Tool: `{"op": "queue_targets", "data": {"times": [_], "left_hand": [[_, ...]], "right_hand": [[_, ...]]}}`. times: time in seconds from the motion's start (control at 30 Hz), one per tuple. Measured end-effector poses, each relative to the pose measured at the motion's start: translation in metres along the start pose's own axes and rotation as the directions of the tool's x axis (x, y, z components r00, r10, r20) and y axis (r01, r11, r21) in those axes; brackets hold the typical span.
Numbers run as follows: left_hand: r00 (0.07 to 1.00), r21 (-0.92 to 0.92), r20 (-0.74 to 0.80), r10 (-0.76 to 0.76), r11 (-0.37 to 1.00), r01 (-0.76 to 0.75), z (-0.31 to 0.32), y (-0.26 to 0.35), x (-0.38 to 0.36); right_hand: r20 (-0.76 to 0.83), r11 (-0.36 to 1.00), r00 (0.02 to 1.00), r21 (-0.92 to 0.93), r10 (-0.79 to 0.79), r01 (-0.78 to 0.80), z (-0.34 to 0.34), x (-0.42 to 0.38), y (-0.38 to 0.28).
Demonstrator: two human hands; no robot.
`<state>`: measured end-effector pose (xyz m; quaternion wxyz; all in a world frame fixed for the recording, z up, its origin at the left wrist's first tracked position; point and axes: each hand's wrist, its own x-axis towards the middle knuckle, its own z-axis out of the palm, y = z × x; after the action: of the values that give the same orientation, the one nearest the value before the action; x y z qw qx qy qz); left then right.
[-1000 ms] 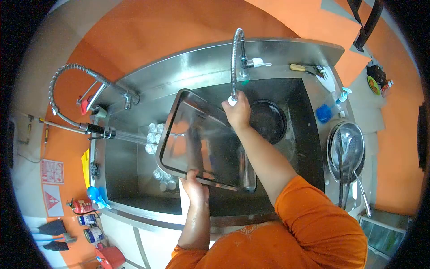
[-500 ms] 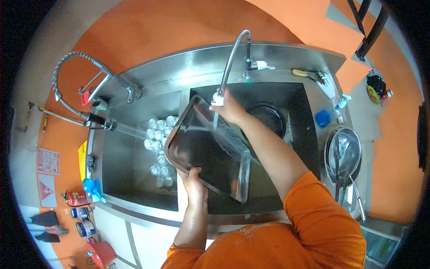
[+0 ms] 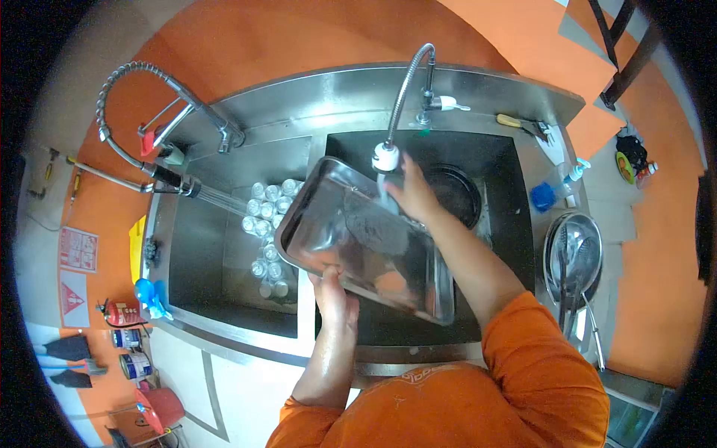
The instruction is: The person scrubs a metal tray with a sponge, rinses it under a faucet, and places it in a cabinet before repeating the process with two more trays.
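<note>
A rectangular metal tray [image 3: 358, 239] is held tilted over the right sink basin. My left hand [image 3: 334, 302] grips its near left edge. My right hand [image 3: 414, 193] is just beside the white nozzle [image 3: 385, 157] of the flexible faucet, by the tray's far edge, with fingers apart. Water runs from the nozzle onto the tray. Behind my right hand, a round dark pan [image 3: 457, 196] lies in the right basin.
Several glasses or cans [image 3: 267, 213] stand in the left basin, under a running spray faucet [image 3: 179, 183]. On the right counter are a soap bottle [image 3: 549, 193], metal strainers [image 3: 573, 250] and a yellow-handled brush [image 3: 515, 122].
My right hand has let go of the faucet nozzle and opened beside it. The tray has turned and shifted slightly right, its inside now facing up more.
</note>
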<state>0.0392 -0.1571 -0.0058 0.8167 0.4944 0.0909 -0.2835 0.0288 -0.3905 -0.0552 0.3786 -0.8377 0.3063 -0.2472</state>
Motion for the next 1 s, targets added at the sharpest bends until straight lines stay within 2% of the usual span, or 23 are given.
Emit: {"op": "queue_targets", "data": {"times": [0.07, 0.1, 0.13, 0.17, 0.2, 0.23, 0.3, 0.37, 0.4, 0.43, 0.47, 0.5, 0.57, 0.6, 0.63, 0.7, 0.73, 0.83, 0.87, 0.97, 1.0], "left_hand": [[0.999, 0.019, -0.044, -0.008, 1.000, 0.009, 0.020, 0.010, -0.009], [0.998, 0.026, -0.061, -0.008, 1.000, 0.010, 0.029, 0.013, -0.011], [1.000, -0.036, -0.023, 0.001, 0.999, -0.002, 0.031, 0.013, -0.011], [1.000, -0.031, -0.015, 0.003, 1.000, -0.004, 0.033, 0.013, -0.010], [1.000, -0.022, -0.010, 0.003, 1.000, -0.004, 0.034, 0.015, -0.009], [1.000, -0.007, -0.004, 0.001, 1.000, -0.001, 0.035, 0.016, -0.011], [0.999, -0.023, -0.013, -0.042, 0.999, 0.041, 0.043, 0.021, -0.022], [1.000, -0.020, -0.015, -0.026, 0.999, 0.026, 0.060, 0.030, -0.039], [0.998, 0.009, 0.017, 0.061, 0.998, -0.061, 0.064, 0.030, -0.044], [0.988, 0.035, 0.049, 0.147, 0.988, -0.149, 0.067, 0.030, -0.049], [0.969, 0.058, 0.083, 0.233, 0.969, -0.238, 0.069, 0.032, -0.052], [0.937, 0.172, 0.230, 0.263, 0.937, -0.305, 0.066, 0.033, -0.050], [0.856, 0.404, 0.400, 0.326, 0.776, -0.485, 0.061, 0.023, -0.037], [0.803, 0.538, 0.483, 0.349, 0.605, -0.586, 0.057, 0.018, -0.028], [0.731, 0.594, 0.555, 0.397, 0.425, -0.683, 0.057, 0.015, -0.024], [0.659, 0.643, 0.607, 0.443, 0.213, -0.736, 0.058, 0.003, -0.018], [0.642, 0.637, 0.620, 0.452, 0.189, -0.748, 0.060, 0.000, -0.016], [0.599, 0.643, 0.717, 0.357, -0.006, -0.766, 0.073, -0.005, -0.014], [0.593, 0.627, 0.733, 0.334, 0.007, -0.779, 0.077, -0.009, -0.013], [0.584, 0.607, 0.787, 0.197, -0.083, -0.790, 0.087, -0.031, -0.007], [0.587, 0.602, 0.793, 0.164, -0.062, -0.796, 0.089, -0.037, -0.006]], "right_hand": [[0.299, 0.994, 0.948, -0.037, 0.113, -0.107, -0.030, -0.062, -0.026], [0.540, 0.996, 0.842, 0.076, -0.002, -0.046, -0.045, -0.089, -0.028], [0.702, 0.986, 0.708, 0.160, -0.075, -0.055, -0.068, -0.114, -0.044], [0.706, 0.990, 0.696, 0.121, -0.135, 0.069, -0.079, -0.142, -0.051], [0.758, 0.996, 0.650, -0.086, 0.045, 0.032, -0.088, -0.157, -0.063], [0.615, 0.962, 0.788, -0.199, -0.024, 0.185, -0.075, -0.179, -0.042], [0.407, 0.970, 0.911, -0.184, -0.072, 0.159, -0.070, -0.198, -0.028], [0.284, 0.948, 0.952, -0.254, -0.116, 0.191, -0.081, -0.199, -0.029], [0.226, 0.936, 0.964, -0.285, -0.142, 0.205, -0.086, -0.200, -0.031], [0.181, 0.952, 0.982, -0.288, -0.054, 0.106, -0.093, -0.198, -0.034], [0.137, 0.958, 0.990, -0.285, 0.033, 0.008, -0.104, -0.192, -0.036], [0.095, 0.956, 0.988, -0.279, 0.120, -0.089, -0.114, -0.187, -0.038], [0.048, 0.943, 0.984, -0.297, 0.172, -0.150, -0.135, -0.175, -0.040], [0.024, 0.935, 0.980, -0.306, 0.197, -0.180, -0.143, -0.173, -0.039], [0.015, 0.940, 0.978, -0.279, 0.209, -0.197, -0.148, -0.173, -0.033], [-0.006, 0.947, 0.972, -0.224, 0.236, -0.231, -0.150, -0.171, -0.011], [-0.014, 0.944, 0.962, -0.191, 0.272, -0.270, -0.149, -0.171, 0.001], [0.000, 0.942, 0.947, -0.105, 0.322, -0.320, -0.144, -0.176, 0.045], [-0.002, 0.935, 0.939, -0.092, 0.344, -0.343, -0.145, -0.180, 0.050], [-0.046, 0.922, 0.921, -0.004, 0.387, -0.388, -0.151, -0.195, 0.058], [-0.005, 0.891, 0.896, 0.106, 0.445, -0.442, -0.153, -0.196, 0.059]]}}
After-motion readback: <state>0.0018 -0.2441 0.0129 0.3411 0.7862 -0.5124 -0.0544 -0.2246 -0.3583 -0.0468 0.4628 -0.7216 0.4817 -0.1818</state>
